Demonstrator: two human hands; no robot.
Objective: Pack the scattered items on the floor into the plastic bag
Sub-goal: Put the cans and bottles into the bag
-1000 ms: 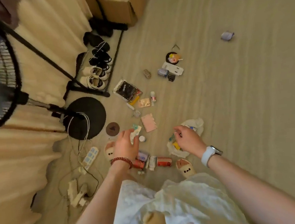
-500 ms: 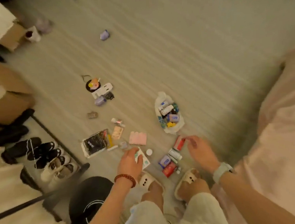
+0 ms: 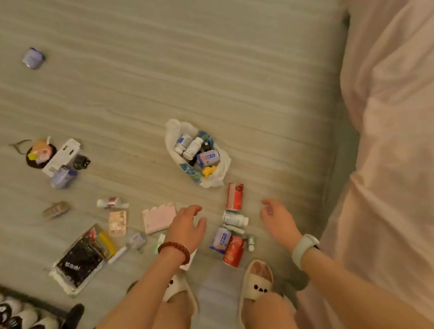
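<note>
- Head view: the plastic bag (image 3: 198, 154) lay open on the floor (image 3: 227, 58), well ahead of the person's two slippered feet. Its mouth gaped upward, probably so things could be dropped straight in. It already held several small bottles and boxes; the exact number could not be told.
- The left hand (image 3: 187, 228), a red bead bracelet at its wrist, hovered low with fingers loosely spread and holding nothing, just beside a pink notepad (image 3: 159, 218).
- The right hand (image 3: 278, 218), with a pale watch at its wrist, hovered likewise, fingers relaxed, apart and empty.
- Between the hands lay a cluster still to be packed: two red cans (image 3: 235, 197), one white bottle (image 3: 235, 220) and one blue-and-white box (image 3: 220, 240). Both hands seemed poised to gather these.
- Farther left lay one black packet (image 3: 78, 260) and a small group of odds and ends; one lilac tub (image 3: 33, 58) sat far off alone.
- A pink bedsheet (image 3: 403, 121) filled the right side.
</note>
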